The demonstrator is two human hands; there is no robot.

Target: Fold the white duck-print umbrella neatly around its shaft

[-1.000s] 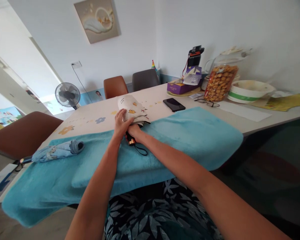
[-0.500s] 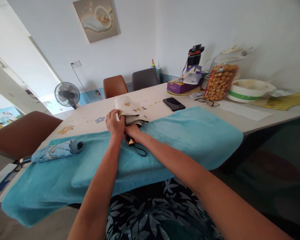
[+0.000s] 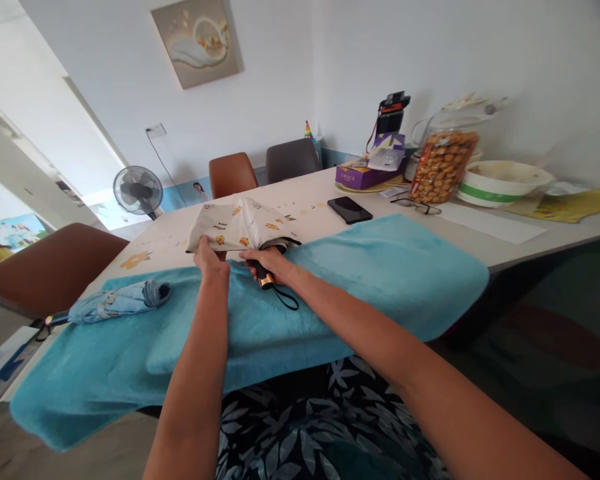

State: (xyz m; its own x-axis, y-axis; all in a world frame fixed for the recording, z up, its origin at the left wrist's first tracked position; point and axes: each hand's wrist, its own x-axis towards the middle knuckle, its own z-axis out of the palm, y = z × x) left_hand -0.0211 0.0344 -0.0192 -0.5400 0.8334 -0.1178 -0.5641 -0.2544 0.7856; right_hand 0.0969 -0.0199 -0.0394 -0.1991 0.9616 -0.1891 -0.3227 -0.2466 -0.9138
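A cream folding umbrella (image 3: 243,223) with small yellow-orange prints lies over the table's near half, its canopy collapsed but one panel spread to the left. My right hand (image 3: 273,262) is wrapped round its black handle, which has a copper-coloured end and a black wrist loop. With thumb on top, my left hand (image 3: 211,257) pinches the dark edge of the spread panel; its other fingers are hidden under the fabric. Both hands are just over a turquoise towel (image 3: 360,267). To the left on that towel rests a rolled blue umbrella (image 3: 120,301).
A black phone (image 3: 350,209) lies beyond the towel. Farther right are glasses (image 3: 417,205), a purple box (image 3: 363,175), a big jar of brown snacks (image 3: 445,163) and a white bowl (image 3: 503,181). Chairs stand at the far and left sides; a fan (image 3: 139,190) is behind.
My left hand has moved left and pulled a panel of the cream canopy out flat from the bundle. My right hand stays on the handle.
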